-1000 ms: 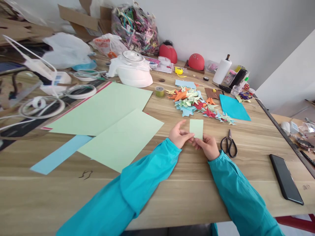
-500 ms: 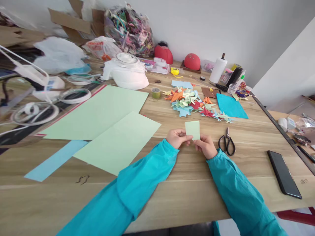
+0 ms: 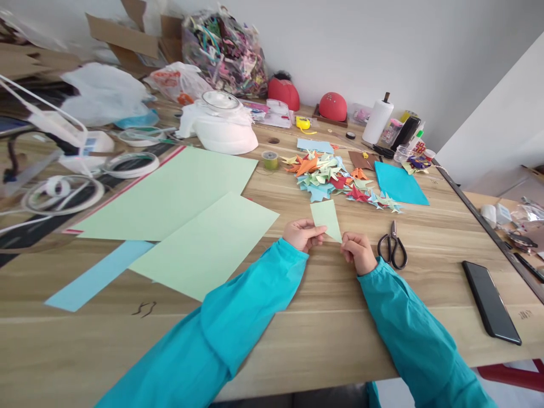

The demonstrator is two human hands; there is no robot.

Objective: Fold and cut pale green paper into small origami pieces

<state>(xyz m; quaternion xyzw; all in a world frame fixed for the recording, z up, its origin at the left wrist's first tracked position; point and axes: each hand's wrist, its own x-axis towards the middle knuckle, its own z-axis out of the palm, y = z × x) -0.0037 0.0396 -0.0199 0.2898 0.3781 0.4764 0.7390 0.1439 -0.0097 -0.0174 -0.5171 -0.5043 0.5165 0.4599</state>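
Observation:
A small pale green paper piece (image 3: 326, 217) stands just above the wooden table (image 3: 323, 317), now a triangle shape. My left hand (image 3: 301, 234) pinches its lower left edge with fingers closed. My right hand (image 3: 357, 250) pinches its lower right corner, fingers curled. Both arms wear teal sleeves. Black scissors (image 3: 392, 249) lie just right of my right hand.
Two large pale green sheets (image 3: 178, 209) and a light blue strip (image 3: 97, 276) lie to the left. A pile of folded coloured paper shapes (image 3: 335, 180) and a blue sheet (image 3: 399, 183) sit behind. A black phone (image 3: 491, 302) lies at right. Tape rolls, bags and clutter fill the back left.
The green piece went from a tall rectangle to a shorter square to a triangle as my hands folded it. My left fingers closed onto the paper.

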